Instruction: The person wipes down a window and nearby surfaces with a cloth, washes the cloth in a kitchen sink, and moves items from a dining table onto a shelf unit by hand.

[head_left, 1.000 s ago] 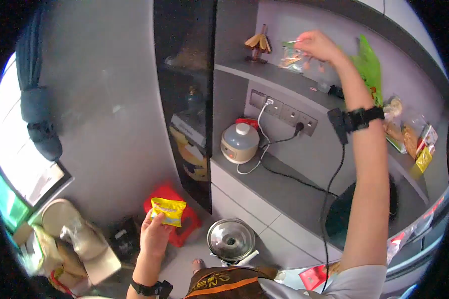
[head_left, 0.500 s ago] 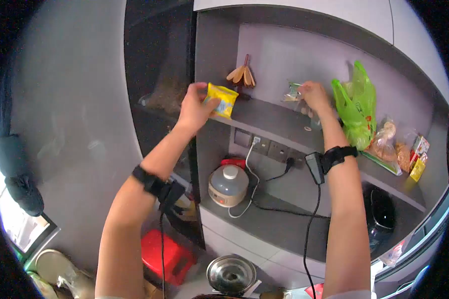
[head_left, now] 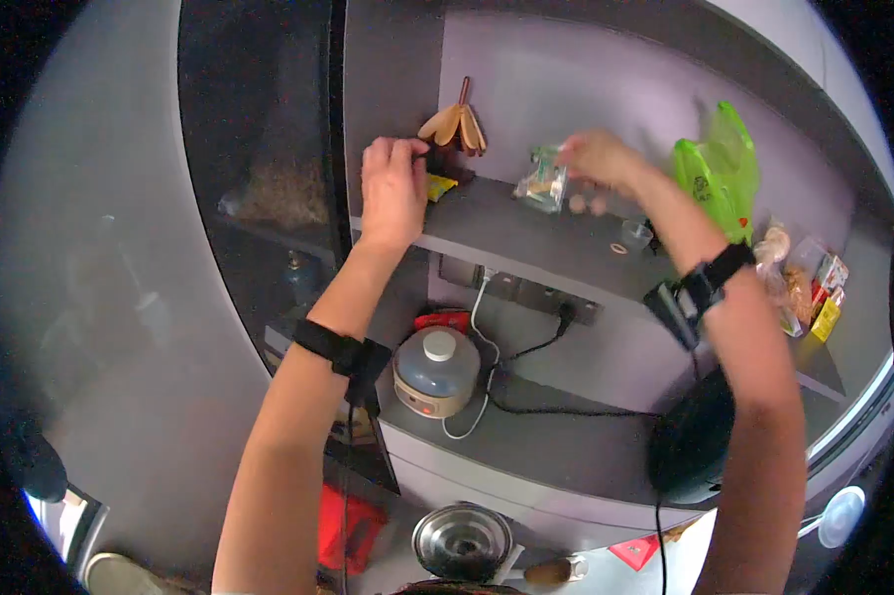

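At the left end of the upper shelf, my left hand (head_left: 392, 188) has its fingers curled round a yellow packet (head_left: 440, 186), mostly hidden by the hand. The visible corner of the packet is low against the shelf surface, beside the base of a wooden ornament (head_left: 456, 124). Further right, my blurred right hand (head_left: 604, 162) pinches the top of a small clear packet (head_left: 543, 182) with green print, which hangs over the shelf. Small round brownish things (head_left: 588, 204) show just below my right hand.
A small clear cup (head_left: 635, 235), a green plastic bag (head_left: 722, 174) and bagged food (head_left: 772, 263) stand along the shelf (head_left: 526, 233). Below are a cooker (head_left: 437, 372), cables, a dark appliance (head_left: 690, 441), a red stool (head_left: 348, 531) and a metal pot (head_left: 462, 542).
My left hand has carried the yellow packet up from low down to the shelf's left end. My right hand stays above the shelf with the clear packet. The view has shifted.
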Demonstrator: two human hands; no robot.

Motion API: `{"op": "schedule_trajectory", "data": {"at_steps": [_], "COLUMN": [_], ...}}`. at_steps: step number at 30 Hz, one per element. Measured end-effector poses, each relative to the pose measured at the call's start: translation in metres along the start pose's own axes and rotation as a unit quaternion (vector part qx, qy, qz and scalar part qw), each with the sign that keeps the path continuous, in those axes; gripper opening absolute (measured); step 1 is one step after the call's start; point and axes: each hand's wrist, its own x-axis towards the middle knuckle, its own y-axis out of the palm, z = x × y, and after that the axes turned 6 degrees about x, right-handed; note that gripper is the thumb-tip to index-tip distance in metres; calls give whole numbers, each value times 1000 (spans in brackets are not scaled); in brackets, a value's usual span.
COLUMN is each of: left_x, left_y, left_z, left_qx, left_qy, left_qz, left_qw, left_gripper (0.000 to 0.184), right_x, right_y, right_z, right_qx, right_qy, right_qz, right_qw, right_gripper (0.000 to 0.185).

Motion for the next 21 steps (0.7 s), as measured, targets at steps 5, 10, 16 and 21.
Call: {"op": "schedule_trajectory", "data": {"at_steps": [5, 10, 16, 21], "left_x": [-1, -1, 0, -1], "left_y": [-2, 1, 0, -4], "left_z": [-2, -1, -1, -1], "left_qx": [-31, -42, -44, -62], "left_qy": [-34, -34, -48, -60], "left_qz": [6, -9, 9, 47], "left_qw": [999, 999, 998, 995], "left_gripper": [35, 34, 32, 34], "right_x": [62, 124, 127, 108], "right_y": [20, 55, 48, 36], "right_z": [6, -37, -30, -21], "right_qx": [-47, -88, -183, -155], "right_qy": [57, 7, -27, -11], "right_qz": [46, 40, -3, -36], "right_qw": [996, 995, 983, 987], "right_gripper": [10, 29, 24, 22]}}
